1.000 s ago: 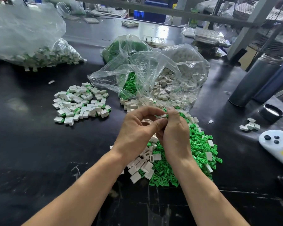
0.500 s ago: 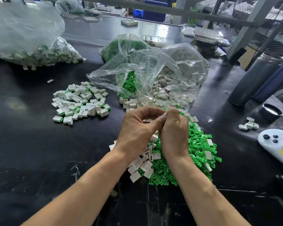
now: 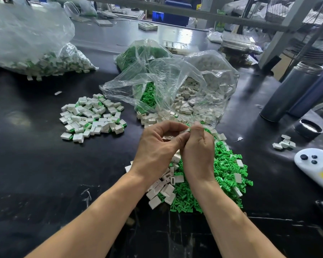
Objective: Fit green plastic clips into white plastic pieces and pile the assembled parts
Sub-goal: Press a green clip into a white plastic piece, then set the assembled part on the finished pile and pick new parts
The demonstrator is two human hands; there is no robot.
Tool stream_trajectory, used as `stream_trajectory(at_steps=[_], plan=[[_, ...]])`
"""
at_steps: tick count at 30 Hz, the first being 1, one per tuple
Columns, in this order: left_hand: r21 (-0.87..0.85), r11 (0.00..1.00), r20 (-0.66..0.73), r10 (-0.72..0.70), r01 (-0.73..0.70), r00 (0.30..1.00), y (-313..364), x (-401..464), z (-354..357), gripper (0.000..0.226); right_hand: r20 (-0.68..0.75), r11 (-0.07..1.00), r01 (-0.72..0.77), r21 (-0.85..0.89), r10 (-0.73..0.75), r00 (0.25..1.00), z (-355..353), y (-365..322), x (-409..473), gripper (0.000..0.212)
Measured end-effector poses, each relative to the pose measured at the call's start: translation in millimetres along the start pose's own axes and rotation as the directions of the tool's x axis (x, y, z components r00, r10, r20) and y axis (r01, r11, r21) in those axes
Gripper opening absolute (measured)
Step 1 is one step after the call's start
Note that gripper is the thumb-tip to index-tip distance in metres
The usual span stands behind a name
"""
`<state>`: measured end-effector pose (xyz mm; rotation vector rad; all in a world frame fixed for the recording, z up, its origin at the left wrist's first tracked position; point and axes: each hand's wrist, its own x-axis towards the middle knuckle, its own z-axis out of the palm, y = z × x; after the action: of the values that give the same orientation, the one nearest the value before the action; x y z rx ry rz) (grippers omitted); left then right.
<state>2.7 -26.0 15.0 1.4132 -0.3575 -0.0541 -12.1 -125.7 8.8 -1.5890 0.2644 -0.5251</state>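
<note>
A small white piece (image 3: 187, 130) is pinched between the fingertips of the left hand (image 3: 157, 148) and right hand (image 3: 198, 149), raised over the loose green clips (image 3: 224, 172) near the bench's (image 3: 45, 174) front edge, likely to seat a clip; the assembled pile (image 3: 92, 117) lies leftward.

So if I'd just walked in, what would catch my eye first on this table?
Probably the bright heap of loose green clips near the table's front edge, with the left hand and right hand meeting above it, pinching a small white piece between their fingertips. To the left lies a pile of assembled parts, and behind the hands a crumpled clear bag spills more white pieces and green clips.
</note>
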Motion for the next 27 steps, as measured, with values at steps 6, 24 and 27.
stream_trajectory(at_steps=[6, 24, 27], plan=[[0.034, 0.999, -0.063, 0.009, -0.007, 0.998, -2, 4, -8, 0.015, 0.020, 0.999, 0.018, -0.045, -0.017, 1.000, -12, -1, 2, 0.061], [0.509, 0.847, -0.033, 0.199, -0.155, 0.979, -4, 3, -24, 0.016, 0.113, 0.984, 0.085, -0.159, -0.067, 0.991, -20, 4, 6, 0.014], [0.614, 0.767, -0.017, 0.248, -0.185, 0.969, -3, 3, -24, 0.016, 0.089, 0.980, 0.069, -0.186, -0.053, 0.995, -20, 5, 6, 0.015]])
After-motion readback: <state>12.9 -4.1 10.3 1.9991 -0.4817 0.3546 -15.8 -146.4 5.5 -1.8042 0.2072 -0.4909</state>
